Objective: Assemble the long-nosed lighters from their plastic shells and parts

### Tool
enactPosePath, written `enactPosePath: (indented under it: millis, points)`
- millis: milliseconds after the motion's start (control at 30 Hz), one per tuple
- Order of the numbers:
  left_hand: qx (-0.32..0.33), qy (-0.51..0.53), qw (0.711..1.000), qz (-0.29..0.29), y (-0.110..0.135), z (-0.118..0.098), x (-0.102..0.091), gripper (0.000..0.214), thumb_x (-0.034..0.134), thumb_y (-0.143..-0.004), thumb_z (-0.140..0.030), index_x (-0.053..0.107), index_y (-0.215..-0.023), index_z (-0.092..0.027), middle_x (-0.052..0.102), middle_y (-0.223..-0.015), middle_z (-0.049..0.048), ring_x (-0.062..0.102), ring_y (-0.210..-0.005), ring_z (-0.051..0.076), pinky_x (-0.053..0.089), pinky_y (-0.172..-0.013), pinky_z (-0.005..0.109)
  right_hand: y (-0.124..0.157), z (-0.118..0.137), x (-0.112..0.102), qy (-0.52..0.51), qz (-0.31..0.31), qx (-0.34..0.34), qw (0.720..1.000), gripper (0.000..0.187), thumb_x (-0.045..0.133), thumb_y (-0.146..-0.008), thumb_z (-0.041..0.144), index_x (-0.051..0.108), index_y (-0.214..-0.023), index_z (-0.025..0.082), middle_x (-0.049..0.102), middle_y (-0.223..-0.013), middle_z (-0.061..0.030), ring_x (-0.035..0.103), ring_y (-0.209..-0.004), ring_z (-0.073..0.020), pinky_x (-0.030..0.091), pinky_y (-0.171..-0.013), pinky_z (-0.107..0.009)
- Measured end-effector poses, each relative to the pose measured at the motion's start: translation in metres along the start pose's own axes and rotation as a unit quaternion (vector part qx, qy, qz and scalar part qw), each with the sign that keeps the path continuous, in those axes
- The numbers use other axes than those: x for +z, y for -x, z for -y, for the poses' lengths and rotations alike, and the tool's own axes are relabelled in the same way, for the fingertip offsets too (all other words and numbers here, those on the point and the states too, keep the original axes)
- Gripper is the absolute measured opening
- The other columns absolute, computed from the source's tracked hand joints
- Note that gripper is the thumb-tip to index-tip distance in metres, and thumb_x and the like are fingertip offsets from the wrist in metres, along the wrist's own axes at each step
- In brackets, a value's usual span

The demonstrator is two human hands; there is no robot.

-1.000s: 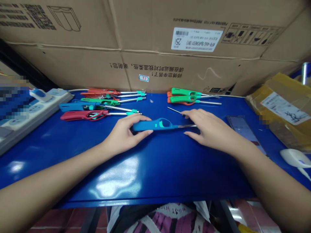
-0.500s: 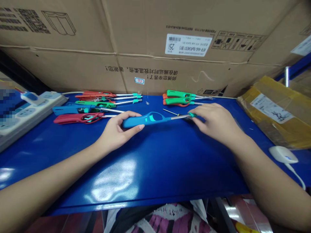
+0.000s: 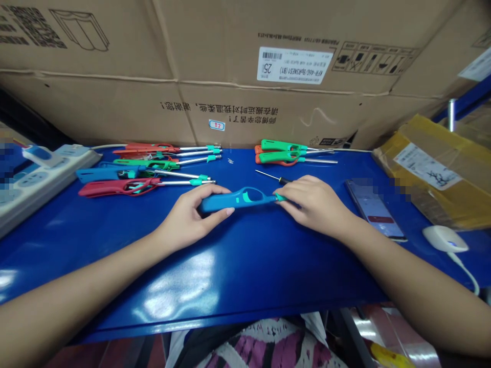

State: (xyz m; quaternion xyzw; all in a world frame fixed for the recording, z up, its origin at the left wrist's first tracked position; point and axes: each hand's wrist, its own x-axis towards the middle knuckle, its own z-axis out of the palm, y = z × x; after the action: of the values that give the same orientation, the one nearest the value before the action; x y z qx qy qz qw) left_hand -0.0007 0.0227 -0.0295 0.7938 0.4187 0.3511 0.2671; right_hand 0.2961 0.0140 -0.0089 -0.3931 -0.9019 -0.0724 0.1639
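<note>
My left hand (image 3: 187, 217) is closed round the handle of a blue long-neck lighter (image 3: 218, 203), held level above the table with its nozzle end to the right. A teal trigger shows in the lighter's loop. At the neck, my right hand (image 3: 320, 203) pinches a small teal piece (image 3: 281, 197) on the metal tube; its fingers hide the rest of the tube. Just behind the right hand lies a screwdriver (image 3: 269, 175) with a thin shaft and dark handle. Beyond the left hand rest several lighters, among them a red lighter (image 3: 105, 188) and a blue lighter (image 3: 109, 174).
Green lighters (image 3: 276, 156) and orange ones lie at the back right. A phone (image 3: 370, 204), a white corded device (image 3: 445, 239) and a yellow-taped box (image 3: 441, 168) are on the right. A power strip (image 3: 46, 176) sits left. A large cardboard box (image 3: 218, 61) walls the back.
My right hand has slid left along the tube with the teal piece, from the tip to the neck. The phone and the screwdriver's handle have come into sight.
</note>
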Motion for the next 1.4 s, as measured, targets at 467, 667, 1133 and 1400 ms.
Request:
enactPosePath:
  millis: [467,667,1133,1400]
  points:
    - [0.066,-0.019,0.997,-0.028,0.003,0.000,0.000,0.028,0.077,-0.086,-0.032,0.071,-0.111,-0.021,0.075,-0.109,0.0030,0.069,-0.102,0.019,0.052,-0.096,0.030,-0.001,0.006,0.004,-0.087,0.066,0.017,0.994,0.031,0.050,-0.104,0.036,0.066,-0.124,0.020,0.075,-0.109,-0.0052,0.071,-0.097,-0.0223,0.050,-0.076,-0.032]
    - [0.038,-0.020,0.999,-0.032,0.004,-0.001,0.002,0.027,0.075,-0.088,-0.036,0.073,-0.110,-0.022,0.076,-0.108,0.0020,0.071,-0.098,0.018,0.053,-0.090,0.028,-0.001,0.006,0.004,-0.116,0.100,0.048,0.987,0.029,0.045,-0.105,0.033,0.068,-0.115,0.020,0.076,-0.115,-0.0043,0.071,-0.105,-0.0245,0.052,-0.082,-0.036]
    - [-0.133,0.097,0.986,0.037,0.001,-0.012,0.001,0.037,0.078,-0.078,-0.046,0.074,-0.100,-0.017,0.076,-0.092,0.0024,0.066,-0.074,0.016,0.054,-0.074,0.027,0.006,0.010,0.019,-0.132,-0.025,-0.008,0.991,0.020,0.052,-0.101,0.025,0.070,-0.102,0.015,0.077,-0.094,-0.0072,0.073,-0.083,-0.0211,0.053,-0.073,-0.031]
    - [-0.077,0.073,0.994,0.033,0.007,-0.008,0.004,0.032,0.077,-0.083,-0.044,0.073,-0.103,-0.019,0.076,-0.098,0.0022,0.070,-0.088,0.019,0.054,-0.090,0.031,0.006,0.012,0.025,-0.171,-0.004,-0.002,0.985,0.017,0.054,-0.100,0.024,0.068,-0.101,0.016,0.076,-0.094,-0.0079,0.071,-0.082,-0.0207,0.052,-0.072,-0.031]
